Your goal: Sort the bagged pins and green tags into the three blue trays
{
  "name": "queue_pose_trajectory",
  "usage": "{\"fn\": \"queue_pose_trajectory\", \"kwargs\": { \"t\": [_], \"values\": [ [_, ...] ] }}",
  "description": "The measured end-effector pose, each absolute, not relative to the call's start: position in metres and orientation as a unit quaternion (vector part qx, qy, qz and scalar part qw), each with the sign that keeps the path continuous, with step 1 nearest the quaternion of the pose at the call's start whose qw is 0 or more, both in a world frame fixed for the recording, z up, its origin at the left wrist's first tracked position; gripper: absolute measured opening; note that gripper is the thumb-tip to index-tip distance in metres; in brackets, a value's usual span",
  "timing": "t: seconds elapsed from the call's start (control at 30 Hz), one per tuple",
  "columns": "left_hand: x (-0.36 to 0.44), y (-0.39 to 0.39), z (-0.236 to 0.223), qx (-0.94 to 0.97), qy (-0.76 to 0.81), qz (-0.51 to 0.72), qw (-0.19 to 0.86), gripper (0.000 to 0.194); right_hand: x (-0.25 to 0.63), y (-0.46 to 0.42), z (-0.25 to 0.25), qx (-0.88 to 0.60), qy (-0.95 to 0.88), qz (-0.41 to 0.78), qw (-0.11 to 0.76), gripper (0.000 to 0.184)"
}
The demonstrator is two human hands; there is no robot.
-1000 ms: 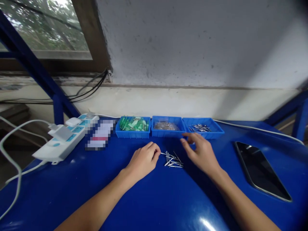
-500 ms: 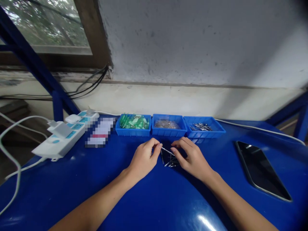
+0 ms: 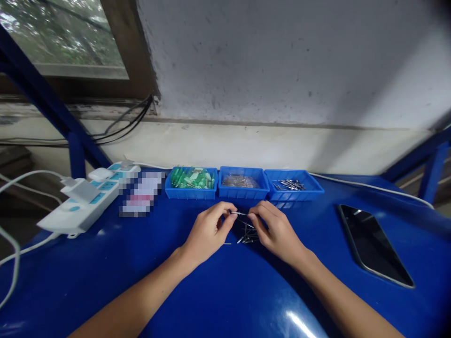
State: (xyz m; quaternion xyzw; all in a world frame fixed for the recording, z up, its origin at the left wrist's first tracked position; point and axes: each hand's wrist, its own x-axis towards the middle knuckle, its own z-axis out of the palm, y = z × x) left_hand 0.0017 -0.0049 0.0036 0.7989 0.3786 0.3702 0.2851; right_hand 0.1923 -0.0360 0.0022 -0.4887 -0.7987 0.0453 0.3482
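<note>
In the head view, a thin silvery metal pin with a small collar is held level between my two hands. My left hand pinches its left end between thumb and forefinger. At its right end, the thumb and fingers of my right hand are closed on the pin. Just below lies a loose pile of similar metal pins on the blue table, partly hidden by my right hand. One thin pin lies apart from the pile, beside my left hand.
Three blue bins stand along the wall: one with green packets, one with clear-bagged pieces, one with loose metal pins. A phone lies right. A power strip with white cables and a blurred-out item are left.
The pin has turned from slanting to nearly level between my hands. My right hand has shifted slightly left and its fingers have closed on the pin's end. The whole view has shifted slightly.
</note>
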Motion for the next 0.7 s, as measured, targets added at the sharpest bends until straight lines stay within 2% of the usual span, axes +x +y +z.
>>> {"fn": "queue_pose_trajectory", "kwargs": {
  "t": [0.17, 0.27, 0.37, 0.47, 0.5, 0.53, 0.63, 0.7],
  "values": [
    [0.002, -0.001, 0.004, 0.805, 0.398, 0.364, 0.247, 0.021, 0.189, -0.04, 0.006, -0.473, -0.812, 0.058, 0.336, 0.012],
    [-0.001, -0.001, 0.015, 0.83, 0.401, 0.299, 0.249, 0.027, 0.188, -0.043, 0.013, -0.453, -0.816, 0.037, 0.358, 0.011],
    [-0.012, -0.008, 0.027, 0.862, 0.407, 0.187, 0.237, 0.031, 0.201, -0.043, 0.021, -0.445, -0.779, -0.049, 0.439, 0.01],
    [-0.025, -0.018, 0.033, 0.887, 0.393, 0.087, 0.228, 0.034, 0.229, -0.036, 0.024, -0.542, -0.65, -0.193, 0.497, 0.007],
    [-0.028, -0.02, 0.033, 0.891, 0.384, 0.064, 0.232, 0.034, 0.24, -0.032, 0.023, -0.595, -0.607, -0.22, 0.479, 0.007],
    [-0.03, -0.023, 0.032, 0.893, 0.379, 0.049, 0.237, 0.032, 0.249, -0.028, 0.02, -0.643, -0.58, -0.224, 0.448, 0.014],
    [-0.029, -0.026, 0.028, 0.892, 0.379, 0.048, 0.243, 0.017, 0.258, -0.019, 0.011, -0.708, -0.571, -0.172, 0.377, 0.033],
    [-0.026, -0.025, 0.024, 0.895, 0.374, 0.06, 0.236, 0.007, 0.245, -0.019, 0.006, -0.69, -0.608, -0.114, 0.376, 0.03]
  ]
}}
